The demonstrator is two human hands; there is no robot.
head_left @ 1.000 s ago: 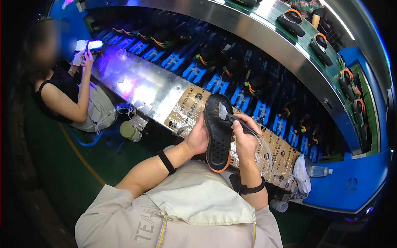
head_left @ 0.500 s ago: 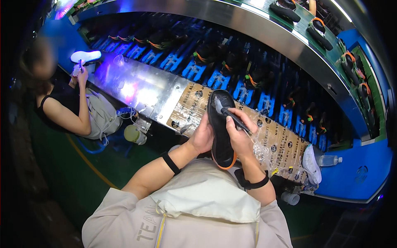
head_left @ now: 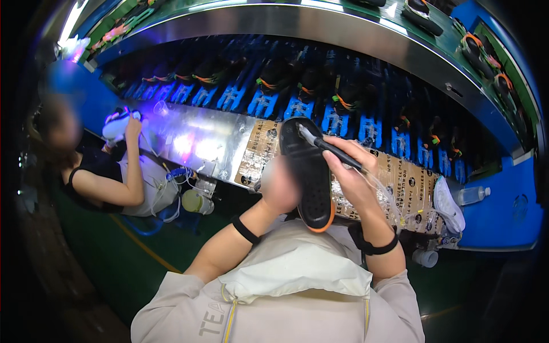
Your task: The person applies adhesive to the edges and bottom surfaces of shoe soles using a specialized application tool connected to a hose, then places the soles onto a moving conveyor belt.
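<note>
My left hand [head_left: 280,186] grips a black shoe sole [head_left: 315,191] by its left side. The sole's orange-edged end points toward me, and its inner face with small pits is turned up. In my right hand [head_left: 355,171] is a black-handled brush [head_left: 338,151] with a pale tip and a thin clear tube running from its back end. The brush tip touches the sole's far end, where the surface looks wet and shiny. My left fingers are partly hidden behind the sole and blurred.
Ahead lies a ledge covered with printed brown cardboard [head_left: 409,188]. Behind it is a row of blue holders [head_left: 300,107] with dark shoes. A white shoe part [head_left: 448,206] and clear bottle [head_left: 473,195] lie at right. A co-worker [head_left: 103,177] sits left, near a yellowish cup [head_left: 196,202].
The brush tip has moved toward the sole's far edge, and my right hand has swung out to the right. The co-worker has tilted the white piece they hold.
</note>
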